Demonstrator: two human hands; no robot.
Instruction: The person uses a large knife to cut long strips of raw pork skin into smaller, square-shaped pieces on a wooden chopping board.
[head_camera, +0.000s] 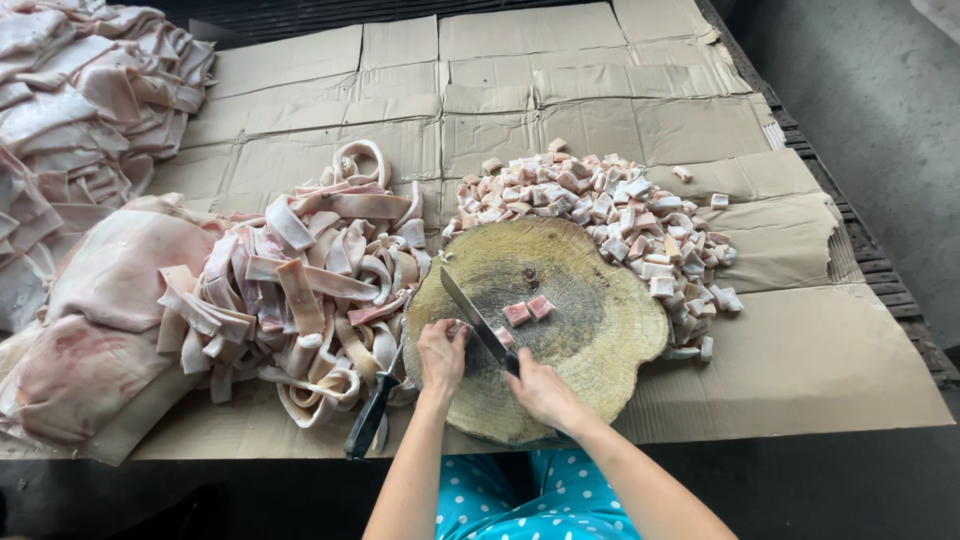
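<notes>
Pork strips (300, 290): many cubes (610, 215) heaped past block (590, 330), larger pile uncut, left hand (442, 352) pinching strip end, right hand (540, 388) clenched on knife (476, 320).

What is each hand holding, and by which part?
Right hand holds the knife by its handle. Left hand pins a meat piece on the chopping block.

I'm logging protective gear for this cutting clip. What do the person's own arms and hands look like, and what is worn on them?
Both arms are bare up to the frame's lower edge: no sleeves show. The left hand and right hand wear no gloves, and no rings, watch or bands are visible. The only clothing in view is turquoise fabric with white polka dots below the arms, over the lap.
</notes>
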